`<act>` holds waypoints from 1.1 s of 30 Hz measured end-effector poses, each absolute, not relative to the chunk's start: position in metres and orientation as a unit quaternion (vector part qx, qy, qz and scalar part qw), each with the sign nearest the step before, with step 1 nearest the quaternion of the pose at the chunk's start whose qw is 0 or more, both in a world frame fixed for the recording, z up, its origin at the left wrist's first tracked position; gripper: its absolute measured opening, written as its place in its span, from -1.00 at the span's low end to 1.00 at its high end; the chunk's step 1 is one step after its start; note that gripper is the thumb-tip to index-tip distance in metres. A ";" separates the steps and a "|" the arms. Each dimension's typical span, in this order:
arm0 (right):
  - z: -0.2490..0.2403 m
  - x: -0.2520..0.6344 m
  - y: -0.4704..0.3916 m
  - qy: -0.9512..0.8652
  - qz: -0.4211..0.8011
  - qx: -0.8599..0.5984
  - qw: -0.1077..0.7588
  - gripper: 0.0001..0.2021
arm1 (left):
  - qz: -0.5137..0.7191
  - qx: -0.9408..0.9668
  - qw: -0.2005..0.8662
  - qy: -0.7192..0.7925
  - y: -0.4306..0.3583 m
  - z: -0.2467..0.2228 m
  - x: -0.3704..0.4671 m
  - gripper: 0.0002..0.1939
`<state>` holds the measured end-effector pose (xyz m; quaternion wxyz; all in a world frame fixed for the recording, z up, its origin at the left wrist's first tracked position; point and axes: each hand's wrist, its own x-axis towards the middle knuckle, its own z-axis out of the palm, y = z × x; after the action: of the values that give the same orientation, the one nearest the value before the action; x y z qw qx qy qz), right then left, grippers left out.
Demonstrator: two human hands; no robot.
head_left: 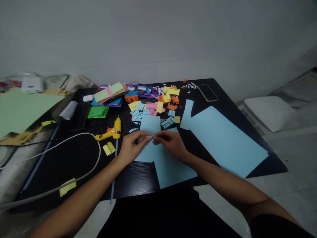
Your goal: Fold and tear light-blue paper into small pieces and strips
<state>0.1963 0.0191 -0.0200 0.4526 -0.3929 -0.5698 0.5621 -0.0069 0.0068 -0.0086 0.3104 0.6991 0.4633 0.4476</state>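
My left hand (134,144) and my right hand (171,142) meet over the middle of the table, fingertips almost touching. Both pinch a small light-blue paper piece (151,136), seen nearly edge-on; the fingers hide most of it. Beneath the hands lie light-blue paper sheets (173,170), one reaching toward the table's front edge. Just beyond them is another blue paper piece (150,123). Left of my left hand a yellow glue gun (114,129) lies on its side, near a small folded yellow paper piece (109,148).
Cut paper pieces (153,107) in several colours spread along the back of the black table (138,178). A phone (207,92) lies back right, behind large blue sheets (225,142). A white cable (99,155) loops across the left. Stacked coloured paper (109,93) sits back left.
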 end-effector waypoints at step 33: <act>-0.018 0.197 0.019 -0.589 0.557 -0.393 0.434 -0.76 | 0.431 0.732 0.274 0.452 0.005 -0.004 -0.008 -0.84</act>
<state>0.1973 0.0191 -0.0183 0.4341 -0.3927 -0.5891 0.5571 -0.0085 0.0049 -0.0036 0.2738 0.7316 0.4520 0.4307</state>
